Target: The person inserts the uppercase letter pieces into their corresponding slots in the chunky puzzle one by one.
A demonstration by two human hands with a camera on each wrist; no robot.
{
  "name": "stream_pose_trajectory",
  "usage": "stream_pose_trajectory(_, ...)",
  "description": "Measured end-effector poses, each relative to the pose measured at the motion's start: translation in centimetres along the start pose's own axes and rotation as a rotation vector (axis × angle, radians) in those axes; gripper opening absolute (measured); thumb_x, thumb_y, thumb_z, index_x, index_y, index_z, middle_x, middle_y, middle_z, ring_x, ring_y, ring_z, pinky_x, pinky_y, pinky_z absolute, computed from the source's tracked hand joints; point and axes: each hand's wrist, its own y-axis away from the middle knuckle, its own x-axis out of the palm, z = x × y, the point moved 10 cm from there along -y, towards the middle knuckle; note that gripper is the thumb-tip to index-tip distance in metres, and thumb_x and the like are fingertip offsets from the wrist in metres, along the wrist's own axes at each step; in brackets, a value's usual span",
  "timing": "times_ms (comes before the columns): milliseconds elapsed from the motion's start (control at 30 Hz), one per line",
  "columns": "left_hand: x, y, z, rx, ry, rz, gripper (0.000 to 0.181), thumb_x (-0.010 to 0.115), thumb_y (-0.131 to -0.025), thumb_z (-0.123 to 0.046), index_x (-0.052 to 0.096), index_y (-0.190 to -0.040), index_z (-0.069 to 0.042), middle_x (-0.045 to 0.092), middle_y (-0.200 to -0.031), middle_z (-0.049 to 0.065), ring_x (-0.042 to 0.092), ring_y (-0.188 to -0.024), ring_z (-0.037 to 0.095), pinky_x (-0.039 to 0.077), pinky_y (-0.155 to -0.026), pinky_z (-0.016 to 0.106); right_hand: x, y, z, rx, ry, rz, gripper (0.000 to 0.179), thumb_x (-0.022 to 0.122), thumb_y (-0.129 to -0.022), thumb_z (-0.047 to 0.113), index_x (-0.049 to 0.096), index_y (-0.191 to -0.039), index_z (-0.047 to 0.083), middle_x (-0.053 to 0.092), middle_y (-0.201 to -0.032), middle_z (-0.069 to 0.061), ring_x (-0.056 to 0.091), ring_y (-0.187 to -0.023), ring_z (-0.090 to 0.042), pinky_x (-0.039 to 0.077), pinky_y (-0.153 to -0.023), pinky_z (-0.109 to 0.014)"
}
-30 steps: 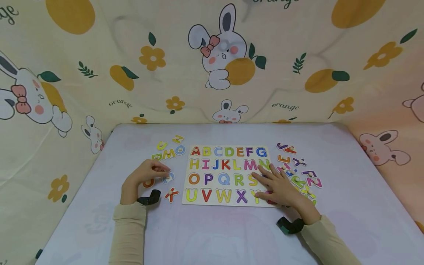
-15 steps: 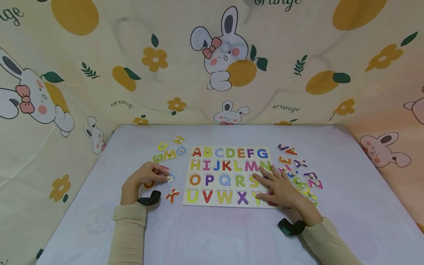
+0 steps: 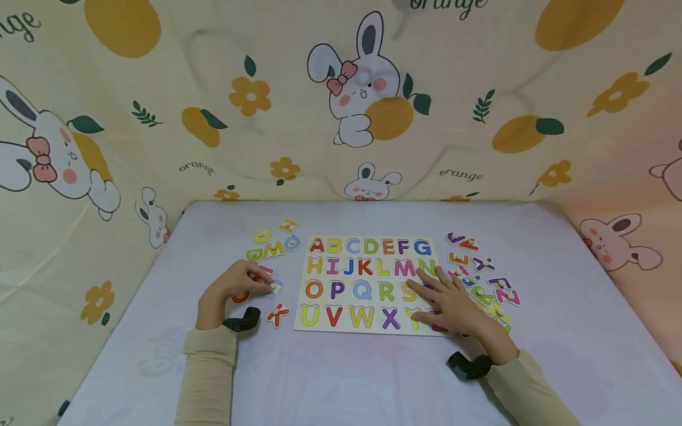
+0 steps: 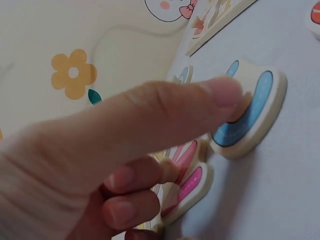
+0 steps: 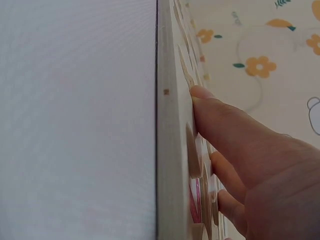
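Note:
At the left of the puzzle board (image 3: 346, 303), my left hand (image 3: 231, 283) pinches a light blue letter C piece (image 3: 277, 288) by its small wooden knob. In the left wrist view the thumb covers part of this blue C (image 4: 257, 112), and a pink letter piece (image 4: 190, 187) lies behind the curled fingers. My right hand (image 3: 450, 305) rests on the board's right side with fingers spread, hiding some of the printed letters. The right wrist view shows its thumb (image 5: 220, 115) on the board near the edge. Knobbed A (image 3: 317, 245) and B (image 3: 334, 245) pieces sit in the top row.
Loose letter pieces surround the left hand: a red K (image 3: 277, 315), an orange O (image 3: 241, 297), a yellow W (image 3: 274, 248) and several others. More pieces, among them a pink Z (image 3: 507, 297), lie right of the board. A printed cloth (image 3: 319, 106) hangs behind the white table (image 3: 341, 384).
My left fingers have moved slightly right and down onto the blue C piece and now pinch it. The right hand stays on the board. The head view has shifted slightly.

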Motion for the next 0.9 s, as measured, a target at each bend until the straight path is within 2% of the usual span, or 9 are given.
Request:
stream_pose_trajectory(100,0.0,-0.1,-0.1,-0.005,0.001,-0.002,0.021,0.079,-0.078,-0.018,0.076,-0.091,-0.002,0.069,-0.091,0.01,0.048,-0.074,0.009,0.039,-0.063,0.017,0.0,0.0,0.0,0.004,-0.006,0.002,0.073,0.067,-0.083,0.051,0.042,-0.146,0.023,0.028,-0.159,-0.014,0.01,-0.147,-0.052,0.003,-0.114,-0.073)
stream_pose_trajectory(200,-0.1,-0.1,-0.2,-0.011,-0.001,-0.017,0.022,0.079,-0.079,-0.019,0.076,-0.094,-0.003,0.07,-0.094,0.01,0.048,-0.076,0.009,0.039,-0.064,0.017,-0.1,0.0,0.1,-0.005,-0.002,-0.005,0.073,0.067,-0.083,0.051,0.043,-0.146,0.023,0.029,-0.159,-0.014,0.011,-0.146,-0.053,0.004,-0.113,-0.073)
stream_pose_trajectory(333,-0.1,-0.4,-1.1,0.019,-0.011,-0.058,0.022,0.079,-0.079,-0.022,0.077,-0.094,-0.006,0.065,-0.08,0.003,0.047,-0.071,0.008,0.039,-0.062,0.017,0.0,0.0,0.1,-0.002,-0.008,0.0,0.073,0.067,-0.083,0.051,0.043,-0.146,0.023,0.028,-0.159,-0.014,0.01,-0.147,-0.052,0.004,-0.114,-0.072)
stream_pose_trajectory(433,0.0,-0.9,-2.3,0.064,0.023,-0.095,0.021,0.078,-0.08,-0.022,0.076,-0.093,-0.006,0.051,-0.067,-0.004,0.044,-0.061,0.007,0.039,-0.054,0.018,0.1,0.0,-0.1,0.009,-0.017,0.01,0.074,0.067,-0.082,0.051,0.042,-0.146,0.023,0.027,-0.16,-0.013,0.009,-0.147,-0.051,0.002,-0.115,-0.071)
stream_pose_trajectory(500,0.2,-1.3,-3.1,0.085,0.069,-0.119,0.021,0.078,-0.08,-0.022,0.075,-0.093,-0.005,0.042,-0.065,-0.005,0.039,-0.055,0.006,0.036,-0.048,0.019,0.2,0.0,-0.2,0.011,-0.02,0.012,0.074,0.067,-0.082,0.051,0.042,-0.146,0.023,0.026,-0.16,-0.013,0.008,-0.147,-0.051,0.002,-0.115,-0.071)
stream_pose_trajectory(567,0.3,-1.8,-4.1,0.114,0.1,-0.158,0.021,0.078,-0.08,-0.02,0.074,-0.093,-0.004,0.034,-0.064,-0.004,0.035,-0.055,0.006,0.032,-0.048,0.019,0.2,0.0,-0.2,0.011,-0.021,0.012,0.074,0.067,-0.082,0.051,0.042,-0.146,0.023,0.026,-0.16,-0.013,0.008,-0.147,-0.051,0.002,-0.115,-0.071)
stream_pose_trajectory(733,1.0,-2.9,-6.4,0.178,0.085,-0.256,0.02,0.077,-0.081,-0.019,0.075,-0.092,-0.004,0.031,-0.061,-0.004,0.031,-0.061,0.009,0.027,-0.06,0.021,-0.1,0.0,0.0,-0.005,-0.014,-0.003,0.073,0.066,-0.083,0.053,0.043,-0.146,0.023,0.028,-0.16,-0.013,0.01,-0.147,-0.052,0.004,-0.114,-0.072)
stream_pose_trajectory(900,2.2,-4.3,-7.8,0.167,0.067,-0.289,0.022,0.076,-0.083,-0.024,0.075,-0.095,-0.007,0.029,-0.058,-0.005,0.028,-0.059,0.009,0.025,-0.058,0.021,-0.2,0.1,0.1,-0.013,-0.012,-0.01,0.073,0.065,-0.083,0.054,0.043,-0.145,0.023,0.029,-0.159,-0.014,0.011,-0.146,-0.053,0.005,-0.113,-0.073)
